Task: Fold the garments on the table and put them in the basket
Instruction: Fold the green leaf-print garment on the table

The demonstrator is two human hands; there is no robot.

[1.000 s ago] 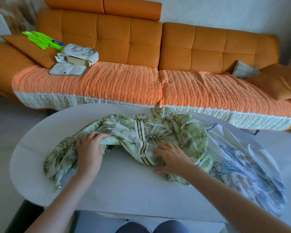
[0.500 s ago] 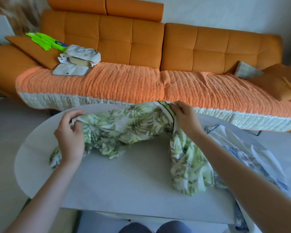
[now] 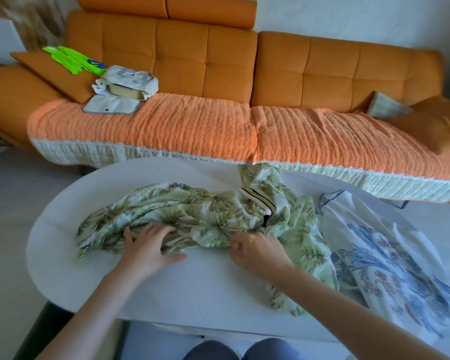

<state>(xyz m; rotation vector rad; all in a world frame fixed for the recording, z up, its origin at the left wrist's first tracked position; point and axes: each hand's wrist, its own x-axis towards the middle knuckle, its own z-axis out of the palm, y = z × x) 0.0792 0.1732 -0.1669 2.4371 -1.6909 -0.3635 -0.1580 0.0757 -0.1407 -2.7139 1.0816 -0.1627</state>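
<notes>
The counter (image 3: pixel 187 289) has a smooth, matt white top. On it lies the green leaf-print garment (image 3: pixel 192 216), a thin, soft woven cloth, crumpled into folds, with a ribbed striped band (image 3: pixel 257 201) in yellow, white and black. To its right the white garment with blue print (image 3: pixel 390 261) is light, smooth cloth too. On the far side, the sofa (image 3: pixel 322 63) backs look like smooth orange upholstery with a faint sheen, tufted in squares; the throw (image 3: pixel 182 126) over the seats is a coarse, waffle-textured weave, orange with a cream border.
</notes>
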